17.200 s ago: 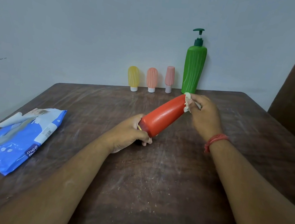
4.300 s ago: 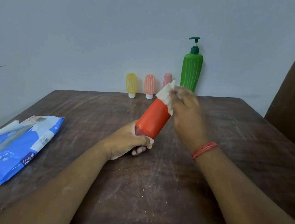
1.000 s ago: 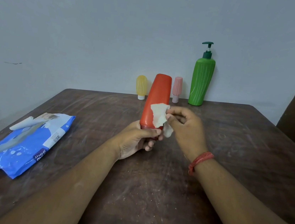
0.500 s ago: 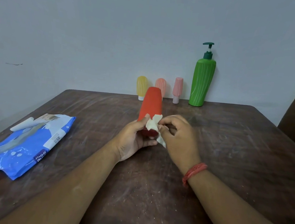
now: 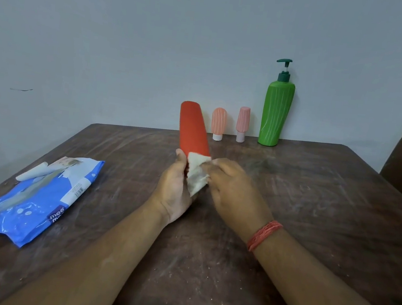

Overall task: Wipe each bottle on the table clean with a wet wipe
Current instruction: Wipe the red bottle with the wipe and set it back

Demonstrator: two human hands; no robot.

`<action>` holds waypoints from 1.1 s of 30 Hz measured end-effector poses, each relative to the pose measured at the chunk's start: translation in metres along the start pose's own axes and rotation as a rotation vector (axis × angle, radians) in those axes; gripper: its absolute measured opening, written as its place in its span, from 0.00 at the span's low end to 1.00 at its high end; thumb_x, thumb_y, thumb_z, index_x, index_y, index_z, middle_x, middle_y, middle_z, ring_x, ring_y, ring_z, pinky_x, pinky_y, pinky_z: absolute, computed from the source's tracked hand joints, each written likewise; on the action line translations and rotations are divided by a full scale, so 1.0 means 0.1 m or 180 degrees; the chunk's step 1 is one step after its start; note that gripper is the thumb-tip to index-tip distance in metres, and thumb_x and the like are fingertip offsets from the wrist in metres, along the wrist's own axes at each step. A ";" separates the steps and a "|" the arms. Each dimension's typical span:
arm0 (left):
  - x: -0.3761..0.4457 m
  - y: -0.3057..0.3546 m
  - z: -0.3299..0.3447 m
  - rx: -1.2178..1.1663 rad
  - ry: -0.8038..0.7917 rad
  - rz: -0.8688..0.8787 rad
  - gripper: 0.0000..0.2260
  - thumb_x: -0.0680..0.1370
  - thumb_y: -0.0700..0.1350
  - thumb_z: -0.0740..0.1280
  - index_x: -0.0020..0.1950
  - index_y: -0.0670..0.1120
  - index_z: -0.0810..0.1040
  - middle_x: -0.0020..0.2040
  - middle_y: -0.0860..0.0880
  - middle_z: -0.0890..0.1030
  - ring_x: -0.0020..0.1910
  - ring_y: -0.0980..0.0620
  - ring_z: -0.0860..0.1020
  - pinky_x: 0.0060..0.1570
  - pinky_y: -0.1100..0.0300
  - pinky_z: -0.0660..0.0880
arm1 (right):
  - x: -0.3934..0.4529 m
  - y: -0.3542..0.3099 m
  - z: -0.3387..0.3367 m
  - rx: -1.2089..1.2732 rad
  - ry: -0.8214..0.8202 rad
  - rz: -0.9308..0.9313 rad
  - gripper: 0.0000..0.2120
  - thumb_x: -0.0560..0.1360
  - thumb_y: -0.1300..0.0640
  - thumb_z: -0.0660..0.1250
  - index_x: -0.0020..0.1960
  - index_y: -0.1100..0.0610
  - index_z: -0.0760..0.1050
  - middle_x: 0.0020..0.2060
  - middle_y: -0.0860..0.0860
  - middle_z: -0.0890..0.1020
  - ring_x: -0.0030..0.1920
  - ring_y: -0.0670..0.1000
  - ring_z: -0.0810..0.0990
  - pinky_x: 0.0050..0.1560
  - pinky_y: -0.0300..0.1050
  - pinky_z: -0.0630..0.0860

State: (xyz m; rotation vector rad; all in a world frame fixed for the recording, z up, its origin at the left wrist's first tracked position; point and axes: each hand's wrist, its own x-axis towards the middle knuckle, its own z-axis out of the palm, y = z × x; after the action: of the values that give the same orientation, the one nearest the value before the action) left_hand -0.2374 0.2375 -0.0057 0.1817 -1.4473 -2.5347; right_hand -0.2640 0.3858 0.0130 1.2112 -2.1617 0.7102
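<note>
While the left hand (image 5: 174,187) grips its lower end, the smooth red-orange plastic bottle (image 5: 194,128) stands near-upright at frame centre, raised over the scuffed dark brown wooden table (image 5: 315,204), top tilted slightly left.

Crumpled white wet wipe (image 5: 196,174): pressed against the bottle's lower end, pinched in the curled fingers of the right hand (image 5: 231,189), just beside the left hand. Red thread band (image 5: 263,234) on the right wrist.

Tall green ribbed plastic pump bottle with dark green dispenser (image 5: 276,111): upright, upper right of centre, at the table's far edge by the pale grey wall.

Two small pink ribbed tubes standing on white caps: one (image 5: 218,123) just right of the red bottle, the other (image 5: 242,123) between it and the green bottle.

Blue and white plastic wipes packet (image 5: 37,195): flat, lower left of frame.
</note>
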 end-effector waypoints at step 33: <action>-0.11 0.04 0.03 -0.0138 0.0157 0.0039 0.27 0.85 0.60 0.53 0.64 0.39 0.78 0.49 0.42 0.84 0.46 0.46 0.83 0.52 0.49 0.75 | -0.02 -0.08 -0.03 0.0971 0.0722 0.0396 0.09 0.73 0.69 0.70 0.50 0.59 0.81 0.49 0.49 0.81 0.49 0.45 0.79 0.50 0.40 0.77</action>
State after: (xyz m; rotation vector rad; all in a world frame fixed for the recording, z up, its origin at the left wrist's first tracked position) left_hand -0.2266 0.2407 -0.0003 0.2260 -1.3700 -2.5308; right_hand -0.2557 0.3857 0.0156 1.0867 -2.0012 1.2059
